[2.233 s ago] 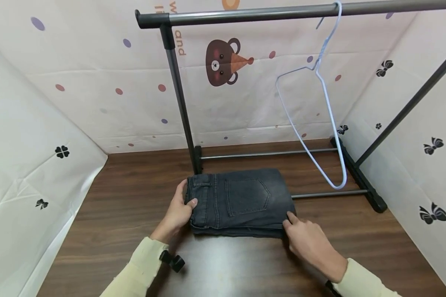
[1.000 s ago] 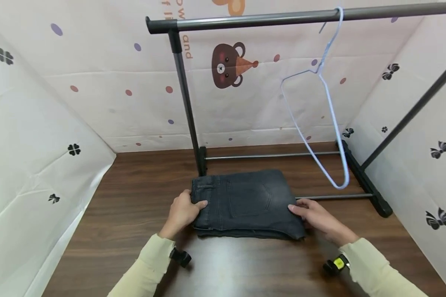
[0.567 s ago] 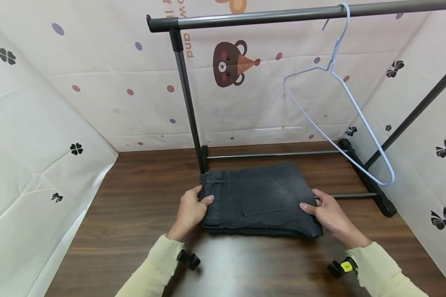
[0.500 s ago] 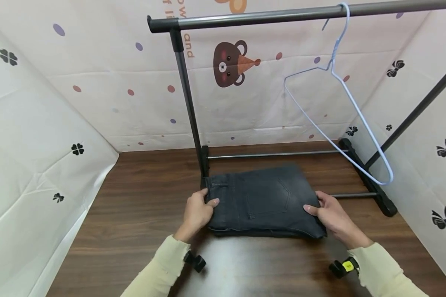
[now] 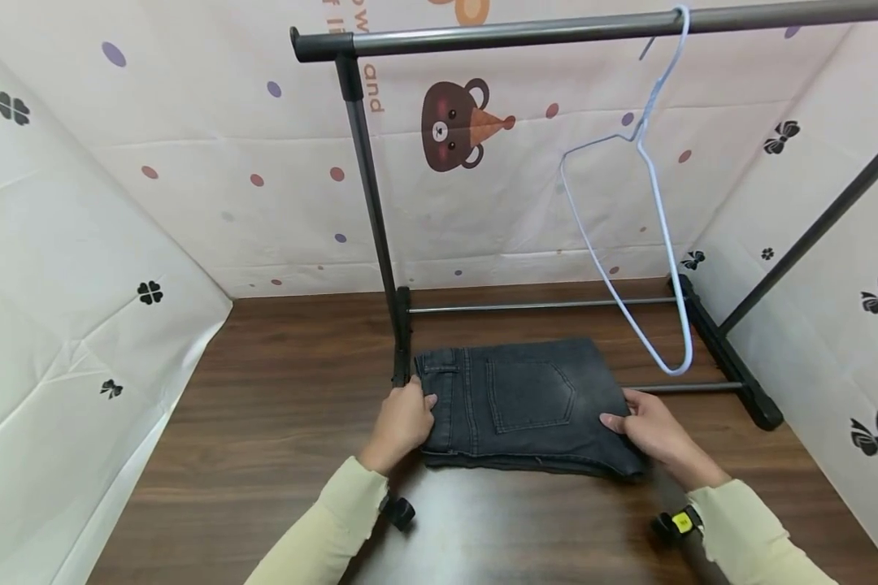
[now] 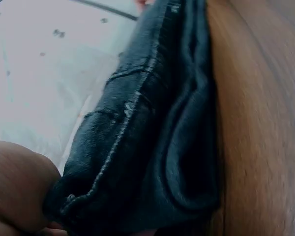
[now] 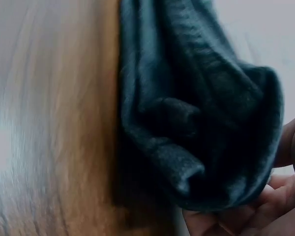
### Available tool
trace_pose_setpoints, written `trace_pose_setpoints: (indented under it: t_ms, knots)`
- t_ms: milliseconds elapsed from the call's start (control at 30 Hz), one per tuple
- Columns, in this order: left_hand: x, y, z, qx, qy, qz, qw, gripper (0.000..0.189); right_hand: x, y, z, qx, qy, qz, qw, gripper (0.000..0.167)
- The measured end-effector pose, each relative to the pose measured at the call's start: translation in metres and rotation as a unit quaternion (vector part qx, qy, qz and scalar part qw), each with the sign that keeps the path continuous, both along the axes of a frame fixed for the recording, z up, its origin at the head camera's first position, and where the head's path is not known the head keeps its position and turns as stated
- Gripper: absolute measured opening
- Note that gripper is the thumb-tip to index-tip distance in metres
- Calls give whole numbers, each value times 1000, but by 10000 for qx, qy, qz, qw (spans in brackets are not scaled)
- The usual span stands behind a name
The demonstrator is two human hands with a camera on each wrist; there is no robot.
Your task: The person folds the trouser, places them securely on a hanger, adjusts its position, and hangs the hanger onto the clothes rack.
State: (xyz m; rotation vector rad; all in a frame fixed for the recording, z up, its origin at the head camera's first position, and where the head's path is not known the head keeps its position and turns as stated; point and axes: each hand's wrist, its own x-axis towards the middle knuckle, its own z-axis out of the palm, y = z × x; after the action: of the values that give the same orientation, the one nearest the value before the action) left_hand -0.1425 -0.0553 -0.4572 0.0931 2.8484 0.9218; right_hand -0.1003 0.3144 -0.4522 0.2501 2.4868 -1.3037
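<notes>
A pair of dark grey jeans [image 5: 530, 398], folded into a flat rectangle with a back pocket on top, lies on the brown wooden surface in the head view. My left hand [image 5: 401, 422] grips its left end, thumb on top and the other fingers mostly hidden. At the right end my right hand [image 5: 651, 426] holds the fold, thumb above and fingers tucked beneath. The left wrist view shows the layered edge of the jeans [image 6: 132, 98] beside part of the hand. Rolled layers of the jeans [image 7: 201, 113] sit against the fingers in the right wrist view.
Behind the jeans stands a clothes rack with a dark metal top bar [image 5: 512, 36] and a left post [image 5: 369, 187]. A light blue hanger [image 5: 662, 211] hangs from the bar at right. Low rack rails [image 5: 541, 305] cross the wooden surface [image 5: 285, 406]. White printed sheets [image 5: 117, 244] line the sides.
Both hands have shifted the folded jeans to the right. My right hand went from the front right corner to gripping the right end. The hanger swung right, then back left.
</notes>
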Motion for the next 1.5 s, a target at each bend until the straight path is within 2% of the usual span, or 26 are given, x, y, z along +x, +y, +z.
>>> trace_pose_setpoints:
  t_ms: [67, 133, 300, 433, 633, 733, 900, 967, 1267, 1367, 1500]
  knots:
    - [0, 2, 1, -301, 122, -221, 9992, 56, -2, 0, 0, 225, -1, 94, 9997, 54]
    - [0, 2, 1, -419, 184, -285, 9985, 55, -4, 0, -1, 319, 1, 182, 9993, 53]
    - [-2, 3, 4, -322, -53, -164, 9993, 59, -6, 2, 1, 407, -24, 273, 9988, 55]
    - [-2, 4, 6, -200, -373, -50, 9991, 65, -8, 3, 3, 485, -194, 305, 9982, 58]
    - [-2, -4, 13, -177, -470, -75, 9987, 66, -8, 1, 8, 742, -270, 439, 9959, 68]
    - [-2, -7, 18, -176, -515, -62, 9985, 64, -8, 0, 12, 1223, -43, 574, 9908, 69]
    - [-1, -10, 23, -131, -511, 32, 9986, 67, -8, -1, 21, 2054, 182, 637, 9764, 72]
    - [0, -11, 25, -143, -478, 11, 9988, 67, -6, -2, 23, 2244, 265, 672, 9718, 76]
    - [4, -14, 30, -124, -288, -71, 9995, 67, -2, -17, 22, 2927, 1127, 943, 9449, 79]
    - [4, -15, 29, -184, -213, -256, 9993, 68, -2, -22, 21, 2868, 1179, 1076, 9446, 82]
    - [5, -13, 26, -143, -125, -480, 9987, 68, -2, -27, 19, 2724, 995, 1137, 9502, 89]
